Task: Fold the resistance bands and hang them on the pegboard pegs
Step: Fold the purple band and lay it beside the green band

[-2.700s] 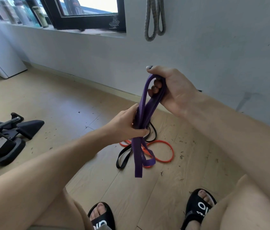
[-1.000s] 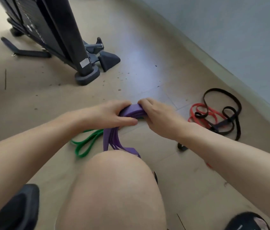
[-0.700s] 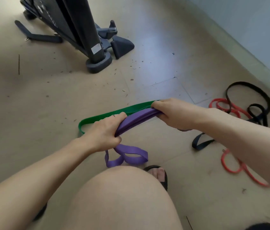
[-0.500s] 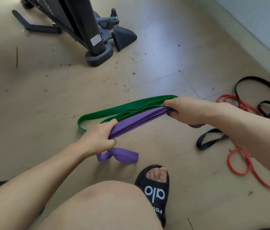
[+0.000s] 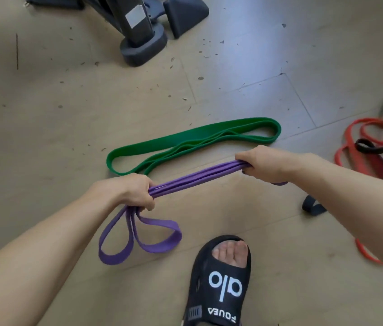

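Head view: folding step in hand. Left hand (image 5: 127,191) and right hand (image 5: 263,164), fingers curled tight round purple band (image 5: 197,178), hold strands taut at frame centre; loose loops hang lower left. Next, likely: gather loops, carry to pegboard, not in view. Green band (image 5: 185,142), red band (image 5: 362,147), black band (image 5: 374,147) lie on floor (image 5: 44,114); sandalled foot (image 5: 221,278) just below.

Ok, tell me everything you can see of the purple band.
The purple band is a flat, matte, rubbery-looking loop, folded into several strands. The left hand and right hand grip it, the bundle stretched straight between them above the floor. Two slack loops hang below the left hand; a short end shows behind the right.
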`<state>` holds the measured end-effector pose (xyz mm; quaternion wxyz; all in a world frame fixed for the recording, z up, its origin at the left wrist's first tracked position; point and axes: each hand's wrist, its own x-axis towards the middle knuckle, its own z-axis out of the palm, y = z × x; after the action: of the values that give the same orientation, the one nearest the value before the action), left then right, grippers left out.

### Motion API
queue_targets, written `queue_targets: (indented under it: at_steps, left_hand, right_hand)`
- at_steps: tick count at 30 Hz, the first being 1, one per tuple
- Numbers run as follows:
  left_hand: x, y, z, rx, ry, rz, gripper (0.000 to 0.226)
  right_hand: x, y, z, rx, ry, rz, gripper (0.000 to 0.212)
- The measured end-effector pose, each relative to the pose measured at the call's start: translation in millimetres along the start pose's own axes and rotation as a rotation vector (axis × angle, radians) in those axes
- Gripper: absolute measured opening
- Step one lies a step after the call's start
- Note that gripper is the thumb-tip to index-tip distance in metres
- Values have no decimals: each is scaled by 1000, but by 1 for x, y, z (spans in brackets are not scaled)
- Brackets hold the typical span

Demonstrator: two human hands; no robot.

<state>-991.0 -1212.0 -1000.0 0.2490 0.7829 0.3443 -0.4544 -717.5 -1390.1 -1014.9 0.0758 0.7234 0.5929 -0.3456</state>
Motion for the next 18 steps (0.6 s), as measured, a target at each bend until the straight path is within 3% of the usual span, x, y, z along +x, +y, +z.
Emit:
queue_targets:
  at_steps: [2,4,9,14,18]
  left_hand:
    - [17,-10,12,54,78,-34,21]
    - [30,-14,32,68,259,-55,25]
    - [51,2,79,89,615,-77,38]
    - [45,4,106,193,683,-143,50]
    - [35,-1,112,139,678,-201,90]
  right_hand:
    - [10,11,10,-40,4,21,5]
    - [17,24,20,-109,9,45,4]
    - [28,46,39,-298,129,60,23]
    - [33,61,41,-320,225,-22,32]
    - [34,65,39,-322,205,-48,32]
